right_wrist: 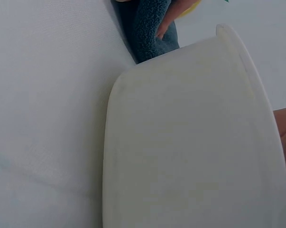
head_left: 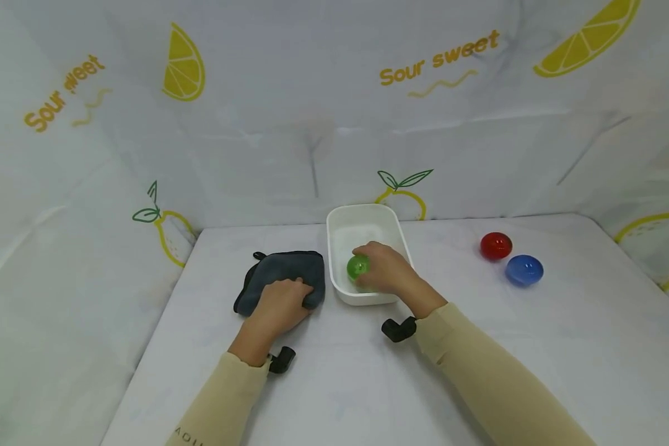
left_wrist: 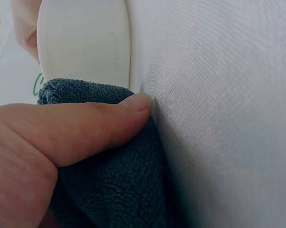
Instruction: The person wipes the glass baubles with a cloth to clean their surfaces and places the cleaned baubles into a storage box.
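In the head view my right hand [head_left: 389, 271] is inside a white plastic container [head_left: 362, 224], its thumb and fingers around a translucent green ball [head_left: 356, 268]. Just left of the container lies a dark blue-grey folded terry towel [head_left: 290, 262] with a small loop at its corner. My left hand [head_left: 280, 306] grips the towel's near side. Up close in the left wrist view, the thumb [left_wrist: 100, 126] presses along the towel's edge, while the other fingers are hidden. The container's outer wall [right_wrist: 190, 137] fills most of the right wrist view and hides the ball.
A red ball [head_left: 496, 246] and a blue ball [head_left: 524, 271] sit side by side to the right of the container. White cloth covers the table [head_left: 345, 384]. A lemon-printed white sheet [head_left: 290, 124] hangs behind it.
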Motion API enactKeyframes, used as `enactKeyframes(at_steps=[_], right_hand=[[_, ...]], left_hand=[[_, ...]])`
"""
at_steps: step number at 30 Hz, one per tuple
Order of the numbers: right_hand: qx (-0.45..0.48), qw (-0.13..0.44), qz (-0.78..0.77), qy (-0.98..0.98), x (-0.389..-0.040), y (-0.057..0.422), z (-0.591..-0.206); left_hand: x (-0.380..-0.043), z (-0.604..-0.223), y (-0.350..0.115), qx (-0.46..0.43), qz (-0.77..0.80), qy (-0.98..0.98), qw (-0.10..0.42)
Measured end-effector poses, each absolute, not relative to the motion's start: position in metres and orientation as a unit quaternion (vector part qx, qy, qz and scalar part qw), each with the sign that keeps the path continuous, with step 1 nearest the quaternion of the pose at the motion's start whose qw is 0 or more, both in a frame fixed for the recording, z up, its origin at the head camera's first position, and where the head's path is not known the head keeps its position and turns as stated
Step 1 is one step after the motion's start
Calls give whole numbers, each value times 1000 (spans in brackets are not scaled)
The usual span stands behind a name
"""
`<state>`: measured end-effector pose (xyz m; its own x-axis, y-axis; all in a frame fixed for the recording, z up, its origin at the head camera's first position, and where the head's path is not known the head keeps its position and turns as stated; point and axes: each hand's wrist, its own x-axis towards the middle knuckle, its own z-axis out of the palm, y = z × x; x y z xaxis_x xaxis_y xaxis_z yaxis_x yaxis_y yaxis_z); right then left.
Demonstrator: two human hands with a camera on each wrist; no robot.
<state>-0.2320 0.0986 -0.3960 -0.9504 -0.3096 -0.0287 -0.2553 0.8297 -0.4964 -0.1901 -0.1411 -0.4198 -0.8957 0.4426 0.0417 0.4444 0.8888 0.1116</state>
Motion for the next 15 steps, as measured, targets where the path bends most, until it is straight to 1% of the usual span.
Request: enactKeyframes(at_steps=[7, 15], right_hand=[[-143, 28, -276, 950, -236, 99, -392], [-128, 21, -279, 952, -232, 102, -394]], left_hand=[[-190, -418, -140, -226, -48, -973, -6], [-190, -418, -139, -218, -41, -975, -20]])
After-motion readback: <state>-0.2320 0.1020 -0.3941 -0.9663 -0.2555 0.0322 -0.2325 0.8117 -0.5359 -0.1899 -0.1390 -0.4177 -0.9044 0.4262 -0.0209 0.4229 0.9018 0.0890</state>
